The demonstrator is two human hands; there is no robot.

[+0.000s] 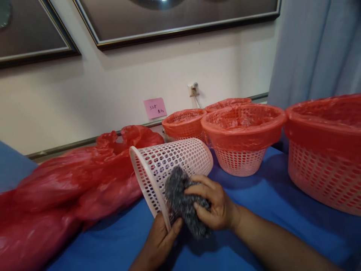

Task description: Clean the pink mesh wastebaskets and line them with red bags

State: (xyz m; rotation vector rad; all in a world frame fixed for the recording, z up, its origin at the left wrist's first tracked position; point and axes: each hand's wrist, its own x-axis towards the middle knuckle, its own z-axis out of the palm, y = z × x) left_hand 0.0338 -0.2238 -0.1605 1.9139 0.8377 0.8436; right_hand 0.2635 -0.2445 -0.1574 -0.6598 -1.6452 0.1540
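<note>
A white perforated plastic wastebasket (pixel 180 150) lies tipped on its side, its open mouth facing left. My left hand (pixel 160 239) grips its rim at the lower edge, thumb on the outside. In my right hand (pixel 214 203) is a bunched dark grey fuzzy cloth (pixel 180 199), pressed against the basket's outer wall near the rim. My fingers wrap round the cloth and hide part of it. The basket's underside is out of sight.
Red plastic bags (pixel 84 173) lie heaped on the left of the blue-covered table (pixel 254 233). Several baskets lined with red bags stand behind and right, including a near one (pixel 239 139) and a large one (pixel 324 162). A pink note (pixel 155 108) and a socket (pixel 193 90) are on the wall.
</note>
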